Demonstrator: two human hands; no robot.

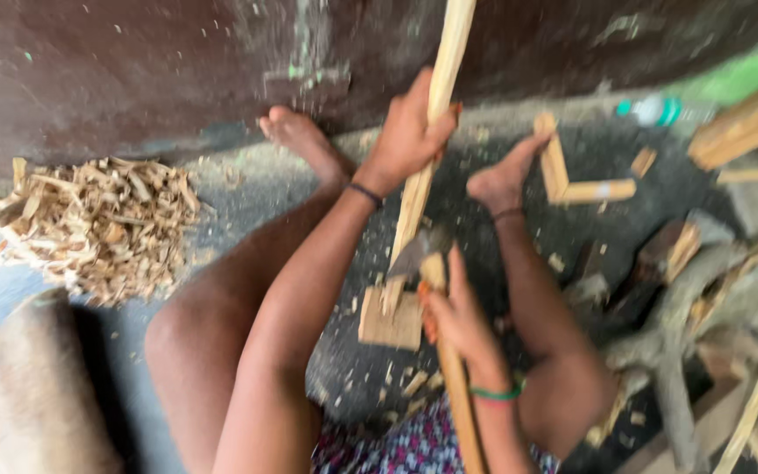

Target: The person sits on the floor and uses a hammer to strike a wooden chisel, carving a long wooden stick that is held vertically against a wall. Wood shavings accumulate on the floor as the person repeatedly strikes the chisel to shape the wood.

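A person sits on a dark floor (502, 369) strewn with wood chips, bare legs spread, a heap of pale shavings (98, 224) well to the left and offcuts and rough timber (704, 298) to the right. Between the feet a long pale wooden stick (432, 132) stands nearly upright, its lower end resting on a small wooden block (390, 323). The left hand (410, 132) is closed around the stick's middle; the right hand (454, 316), nearer the body, is wrapped around the handle of a small axe (418, 254) whose blade meets the stick just above the block.
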